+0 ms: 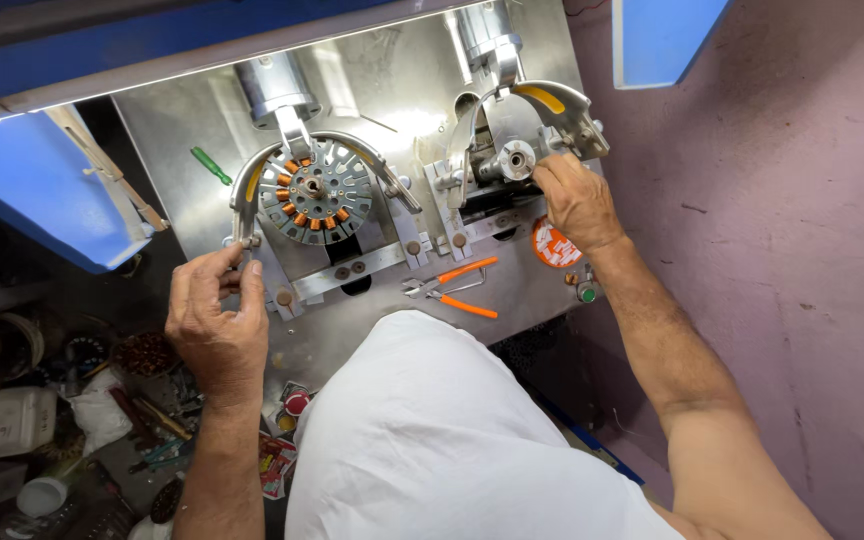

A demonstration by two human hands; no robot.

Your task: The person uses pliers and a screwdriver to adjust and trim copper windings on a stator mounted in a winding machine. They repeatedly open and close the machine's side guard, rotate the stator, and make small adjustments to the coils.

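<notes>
Both hands reach up to a steel winding machine. The left hand (217, 325) sits at the near left, thumb and forefinger pinched narrow at the lower end of the left curved metal arm (244, 195); whether a thin wire runs between the fingers is too fine to tell. The right hand (577, 200) is farther and to the right, fingers curled around the fitting just below the empty spindle (515, 160) of the right station, touching it.

Just right of the left hand, a round stator (314, 192) is mounted flat against the steel plate (382, 110). Its axis points straight out from the plate toward the viewer, and orange copper coils ring its hub. Curved arms arch over both stations from far to near, each hung from a shiny cylinder (272, 85) at the far edge.

Between the two forearms, pliers with orange handles (457, 285) lie on the plate, handles pointing right. A green screwdriver (210, 165) lies left of the stator. A round orange and white sticker (555, 243) sits below the right hand.

A white garment (432, 430) fills the near centre. Near left, a cluttered desk (62, 420) holds tubs, tools and scraps. A mauve wall (802, 250) fills the right side, and blue panels (32, 190) frame the far left.
</notes>
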